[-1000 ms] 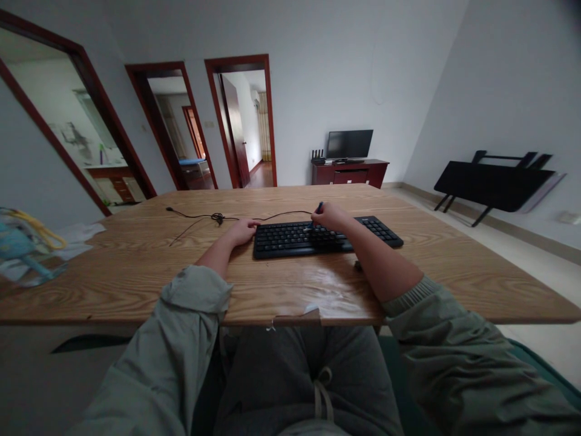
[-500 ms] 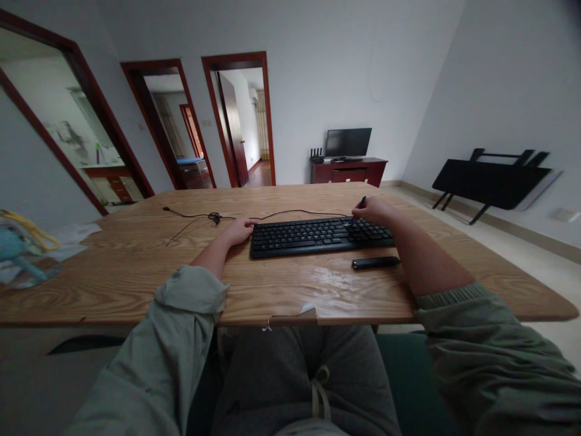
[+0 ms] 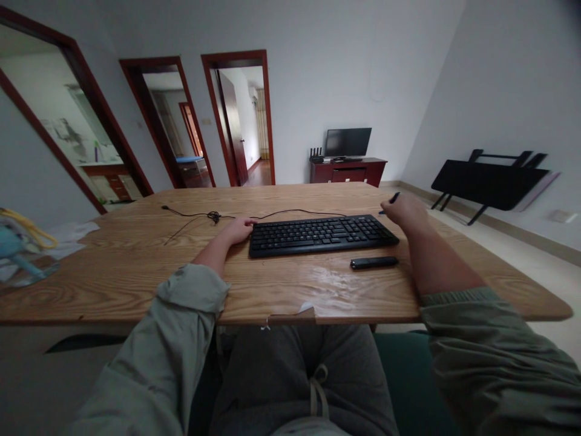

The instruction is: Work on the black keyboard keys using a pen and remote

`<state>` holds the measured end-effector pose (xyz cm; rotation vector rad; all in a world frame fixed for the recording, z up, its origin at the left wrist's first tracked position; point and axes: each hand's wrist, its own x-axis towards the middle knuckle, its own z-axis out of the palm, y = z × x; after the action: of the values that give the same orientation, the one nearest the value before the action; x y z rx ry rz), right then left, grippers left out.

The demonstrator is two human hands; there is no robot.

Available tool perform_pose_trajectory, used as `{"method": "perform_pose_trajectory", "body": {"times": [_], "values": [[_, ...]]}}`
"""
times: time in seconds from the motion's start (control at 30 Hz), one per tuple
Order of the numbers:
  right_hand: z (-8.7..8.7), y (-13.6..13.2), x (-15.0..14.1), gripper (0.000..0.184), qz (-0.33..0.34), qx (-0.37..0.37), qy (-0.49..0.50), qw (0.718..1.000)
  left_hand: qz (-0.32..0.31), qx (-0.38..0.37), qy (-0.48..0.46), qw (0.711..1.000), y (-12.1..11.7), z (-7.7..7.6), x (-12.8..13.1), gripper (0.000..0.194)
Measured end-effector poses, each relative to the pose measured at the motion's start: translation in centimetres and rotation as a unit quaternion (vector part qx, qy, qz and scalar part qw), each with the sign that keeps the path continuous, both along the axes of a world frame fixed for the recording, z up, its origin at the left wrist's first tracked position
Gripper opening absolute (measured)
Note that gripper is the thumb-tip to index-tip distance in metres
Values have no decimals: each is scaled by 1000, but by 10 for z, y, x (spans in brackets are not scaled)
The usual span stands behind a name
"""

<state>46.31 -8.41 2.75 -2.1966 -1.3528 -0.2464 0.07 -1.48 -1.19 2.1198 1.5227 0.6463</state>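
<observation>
On the surface point(image 3: 158, 290), a dark stick point(image 3: 374, 262) lies before the keyboard point(image 3: 318, 237). The left hand's point(image 3: 238, 231) half-open fingers meet its left end, grip unclear; the right hand point(image 3: 405, 210) pinches a slim tool point(image 3: 394, 197) off the right end, apparently for working the keys; reaching them calls for moving left.

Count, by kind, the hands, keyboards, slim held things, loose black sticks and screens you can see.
Hands, left hand and right hand: 2
Keyboard: 1
Slim held thing, partly hidden by the fingers: 1
Black stick, lying on the table: 1
Screen: 1
Total: 6
</observation>
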Motion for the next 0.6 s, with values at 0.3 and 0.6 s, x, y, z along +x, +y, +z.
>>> {"method": "perform_pose_trajectory", "body": {"times": [0.3,0.6], "values": [[3,-6,-217,33,363,-13,114,925,-28,8,0,1000,-4,3,3,42],[-18,2,-286,32,439,12,166,883,-55,32,15,998,1,-1,-4,45]]}}
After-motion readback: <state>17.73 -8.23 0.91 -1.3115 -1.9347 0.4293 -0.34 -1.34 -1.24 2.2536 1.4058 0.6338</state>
